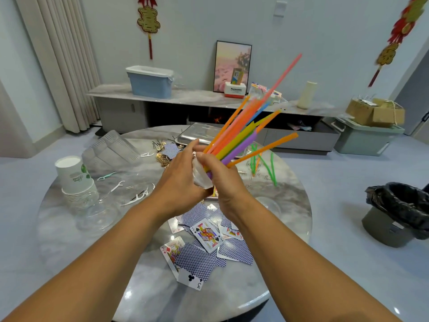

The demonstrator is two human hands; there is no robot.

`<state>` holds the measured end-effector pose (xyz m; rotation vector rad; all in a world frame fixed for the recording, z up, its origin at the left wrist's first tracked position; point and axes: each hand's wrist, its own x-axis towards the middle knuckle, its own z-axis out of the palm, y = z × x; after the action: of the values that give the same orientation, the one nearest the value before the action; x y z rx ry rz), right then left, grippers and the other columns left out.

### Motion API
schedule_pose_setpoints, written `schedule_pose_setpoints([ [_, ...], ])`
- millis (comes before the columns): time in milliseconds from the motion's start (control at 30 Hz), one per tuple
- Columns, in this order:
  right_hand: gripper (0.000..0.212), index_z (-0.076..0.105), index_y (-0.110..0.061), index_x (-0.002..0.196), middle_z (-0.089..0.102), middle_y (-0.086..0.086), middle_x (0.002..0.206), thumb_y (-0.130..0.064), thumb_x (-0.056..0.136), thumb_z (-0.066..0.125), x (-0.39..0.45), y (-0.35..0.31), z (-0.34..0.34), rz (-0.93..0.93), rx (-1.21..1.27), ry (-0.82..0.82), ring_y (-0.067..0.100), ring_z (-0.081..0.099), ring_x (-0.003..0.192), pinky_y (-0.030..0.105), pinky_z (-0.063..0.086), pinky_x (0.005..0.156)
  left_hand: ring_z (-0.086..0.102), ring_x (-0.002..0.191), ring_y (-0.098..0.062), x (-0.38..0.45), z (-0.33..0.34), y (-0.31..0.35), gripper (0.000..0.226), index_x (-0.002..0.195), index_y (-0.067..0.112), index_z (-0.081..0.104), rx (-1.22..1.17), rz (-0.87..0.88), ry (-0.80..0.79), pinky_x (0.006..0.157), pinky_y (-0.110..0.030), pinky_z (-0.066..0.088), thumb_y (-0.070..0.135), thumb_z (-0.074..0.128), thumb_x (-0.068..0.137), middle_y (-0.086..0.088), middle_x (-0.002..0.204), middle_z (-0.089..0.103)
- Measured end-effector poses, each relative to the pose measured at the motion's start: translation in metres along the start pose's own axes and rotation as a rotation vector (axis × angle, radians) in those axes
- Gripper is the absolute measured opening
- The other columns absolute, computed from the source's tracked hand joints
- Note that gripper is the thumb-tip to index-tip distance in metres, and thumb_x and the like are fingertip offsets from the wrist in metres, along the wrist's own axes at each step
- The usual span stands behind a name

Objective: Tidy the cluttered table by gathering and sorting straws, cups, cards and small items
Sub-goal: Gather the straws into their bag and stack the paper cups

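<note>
Where the round grey marble desk [69, 240] spreads below, scattered blue-backed playing cards [199, 259] lie near its front edge and a stack of white paper cups [74, 180] stands at its left. Above the middle, left hand [178, 175] and right hand [220, 175] both close around a fanned bundle of coloured plastic straws [241, 131], its base in clear wrapping. White floss picks [139, 196] lie left.

Your hands [199, 180] hide the straws' [241, 133] lower ends, and the pink tip blurs at upper right of the frame.
</note>
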<state>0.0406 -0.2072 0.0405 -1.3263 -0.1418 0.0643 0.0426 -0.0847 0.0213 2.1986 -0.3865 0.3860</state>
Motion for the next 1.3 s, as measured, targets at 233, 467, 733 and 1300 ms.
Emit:
schedule_pose_setpoints([
  [233,0.030,0.081,-0.030,0.089,0.073,-0.008,0.078,-0.057,0.085,0.068,0.007,-0.015,-0.009,-0.048,-0.027,0.074,0.009,0.072,0.077,0.023,0.057,0.065,0.048,0.116,-0.014,-0.006,0.005,0.000,0.088,0.141,0.054,0.030,0.100,0.001,-0.035,0.097,-0.046,0.049,0.040,0.082,0.071,0.011,0.126,0.048],
  [467,0.069,0.046,-0.032,0.138,0.067,-0.021,0.104,-0.047,0.080,0.079,0.003,-0.011,-0.008,-0.167,-0.099,0.129,-0.009,0.068,0.091,0.017,0.055,0.074,0.053,0.115,-0.015,-0.003,0.004,-0.001,0.078,0.133,0.044,0.042,0.055,-0.034,-0.006,0.093,-0.044,0.051,0.038,0.084,0.068,0.008,0.123,0.053],
  [733,0.023,0.066,-0.038,0.105,0.074,-0.018,0.092,-0.030,0.106,0.044,0.007,-0.017,-0.017,-0.197,-0.204,0.289,0.005,0.071,0.089,0.016,0.055,0.070,0.045,0.120,-0.013,-0.007,0.007,0.006,0.102,0.146,0.046,0.028,0.087,-0.047,-0.011,0.101,-0.044,0.048,0.052,0.083,0.060,0.011,0.133,0.046],
  [1300,0.051,0.050,-0.025,0.148,0.050,-0.009,0.151,-0.051,0.108,0.031,-0.019,0.011,-0.005,-0.279,-0.537,0.232,0.000,0.042,0.138,0.025,0.030,0.118,0.032,0.145,-0.022,0.000,0.009,0.005,0.107,0.159,0.032,0.015,0.160,-0.131,0.008,0.116,-0.043,0.031,0.040,0.079,0.073,-0.001,0.157,0.035],
])
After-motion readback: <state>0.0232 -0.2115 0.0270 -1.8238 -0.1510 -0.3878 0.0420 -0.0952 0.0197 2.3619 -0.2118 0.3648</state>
